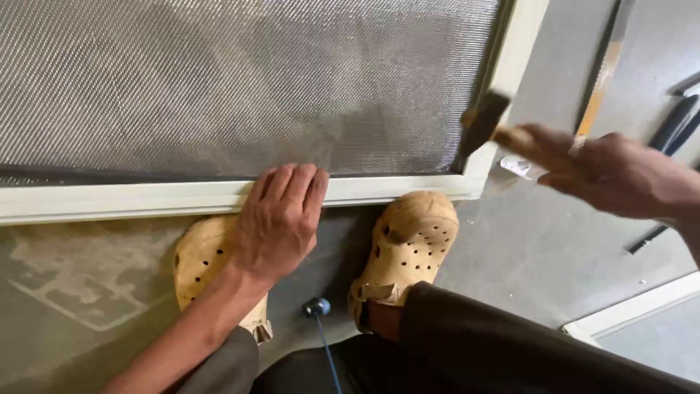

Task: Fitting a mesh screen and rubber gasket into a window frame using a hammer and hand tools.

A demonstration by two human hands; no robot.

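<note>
A cream metal frame (146,197) with grey wire mesh (240,80) lies flat on the floor in front of me. My left hand (281,219) presses palm-down on the frame's near rail, fingers together. My right hand (612,171) grips the wooden handle of a hammer, raised and blurred, with the dark hammer head (481,120) hovering over the frame's near right corner (474,182). My feet in tan perforated clogs (408,244) stand just below the rail.
A small blue-tipped tool with a thin shaft (318,310) lies on the grey floor between my feet. Dark bars (674,120) and a long strip lie at the right. Another cream frame piece (634,306) sits at lower right.
</note>
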